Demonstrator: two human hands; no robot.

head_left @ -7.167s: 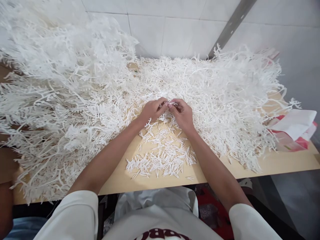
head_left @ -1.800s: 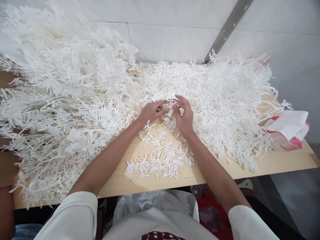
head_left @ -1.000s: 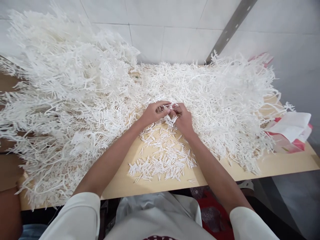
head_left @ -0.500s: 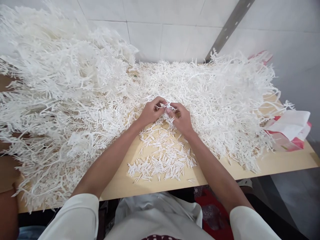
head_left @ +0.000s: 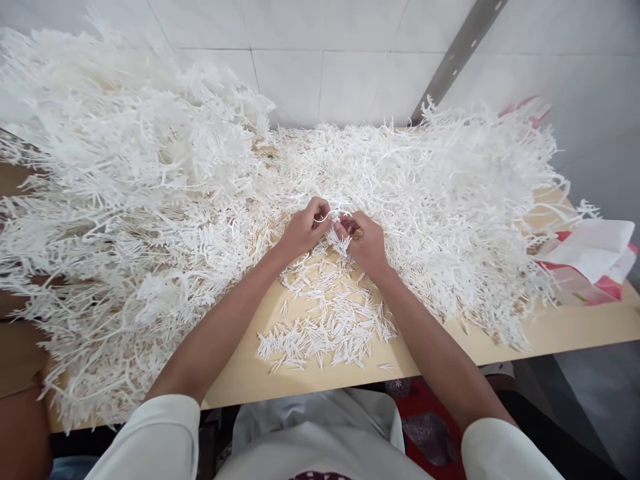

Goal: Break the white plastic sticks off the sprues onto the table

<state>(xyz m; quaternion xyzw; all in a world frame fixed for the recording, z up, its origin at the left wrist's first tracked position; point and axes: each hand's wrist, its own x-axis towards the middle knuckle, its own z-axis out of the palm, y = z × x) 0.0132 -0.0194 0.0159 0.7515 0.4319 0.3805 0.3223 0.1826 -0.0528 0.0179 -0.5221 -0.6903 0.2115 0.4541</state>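
Observation:
My left hand [head_left: 301, 230] and my right hand [head_left: 367, 242] meet at the middle of the table, fingers curled and pinched on one small white branched plastic piece [head_left: 338, 218]. Just below the hands hang short white sticks off that piece. A heap of loose short white sticks [head_left: 325, 320] lies on the tan tabletop [head_left: 550, 327] between my forearms. Big tangled piles of white branched plastic strands [head_left: 135, 200] surround the hands on the left, behind and on the right [head_left: 465, 207].
A white tiled wall [head_left: 325, 73] stands behind the table, with a grey metal strip [head_left: 450, 60] running up it. A red and white plastic bag [head_left: 590, 263] lies at the table's right end. The table's front edge is close to my body.
Both hands have stayed together on the branched piece, fingers shifting slightly; the right fingers, spread 1.8 s ago, are now curled. The loose stick heap looks much the same.

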